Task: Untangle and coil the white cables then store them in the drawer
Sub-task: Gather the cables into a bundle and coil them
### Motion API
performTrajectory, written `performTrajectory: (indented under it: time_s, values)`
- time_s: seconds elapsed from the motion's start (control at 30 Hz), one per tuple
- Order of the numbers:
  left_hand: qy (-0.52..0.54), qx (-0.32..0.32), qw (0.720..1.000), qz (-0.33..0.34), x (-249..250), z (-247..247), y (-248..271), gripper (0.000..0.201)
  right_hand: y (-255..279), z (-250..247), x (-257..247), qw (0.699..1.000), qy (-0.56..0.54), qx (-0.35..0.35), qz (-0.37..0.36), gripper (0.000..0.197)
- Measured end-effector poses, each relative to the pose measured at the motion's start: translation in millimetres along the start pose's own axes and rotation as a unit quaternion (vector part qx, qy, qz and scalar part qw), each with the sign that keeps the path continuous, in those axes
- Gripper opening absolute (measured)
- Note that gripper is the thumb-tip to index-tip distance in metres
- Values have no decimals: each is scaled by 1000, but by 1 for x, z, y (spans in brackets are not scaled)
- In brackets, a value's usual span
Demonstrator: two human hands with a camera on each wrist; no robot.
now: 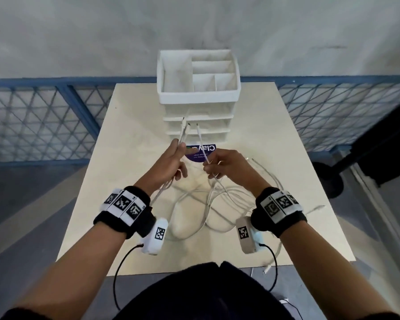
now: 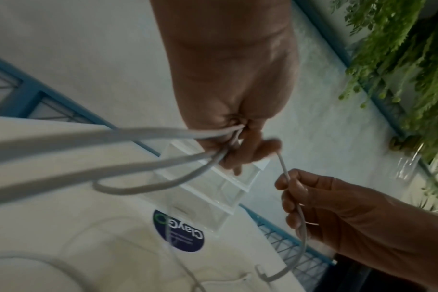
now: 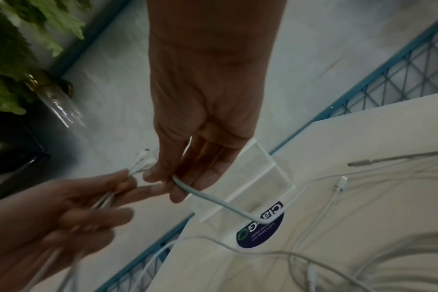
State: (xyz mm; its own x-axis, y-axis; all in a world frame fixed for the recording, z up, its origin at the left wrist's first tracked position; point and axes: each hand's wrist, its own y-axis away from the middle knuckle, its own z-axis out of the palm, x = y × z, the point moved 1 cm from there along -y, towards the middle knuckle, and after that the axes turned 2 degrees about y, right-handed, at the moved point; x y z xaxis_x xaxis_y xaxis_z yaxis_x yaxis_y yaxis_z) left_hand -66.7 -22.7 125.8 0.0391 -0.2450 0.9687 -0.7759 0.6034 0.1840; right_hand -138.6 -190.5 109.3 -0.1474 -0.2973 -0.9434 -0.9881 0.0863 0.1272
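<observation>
Pale tabletop (image 1: 129,158) carries tangled white cables (image 1: 194,204); our left hand (image 1: 171,162) grips two ends, right hand (image 1: 226,167) pinches a third. Pulling hard could tighten knots before the drawer (image 1: 198,125).

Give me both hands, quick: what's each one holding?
Left hand: grips a bundle of white cable ends.
Right hand: pinches a single white cable.

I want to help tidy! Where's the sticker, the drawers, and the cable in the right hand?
sticker (image 1: 200,155): head view, its purple face.
drawers (image 1: 198,122): head view, front.
cable (image 1: 201,142): head view, stretch above right hand (image 1: 226,167).
</observation>
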Motion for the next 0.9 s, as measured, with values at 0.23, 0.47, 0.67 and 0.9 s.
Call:
performTrajectory:
  time_s: [0.23,0.47,0.67,0.9]
  values:
    - [90,-33,995,-5,2,23,5,25,12,15,-8,999,-7,10,-39,22]
    - [278,-76,958,2,10,34,25,27,16,24,-12,996,-84,4,-13,12]
    - [263,-112,957,46,29,11,30,34,14,45,-27,980,-122,-157,8,49]
    - [169,-109,974,105,58,-9,35,25,15,86,-40,968,-78,-237,-21,20]
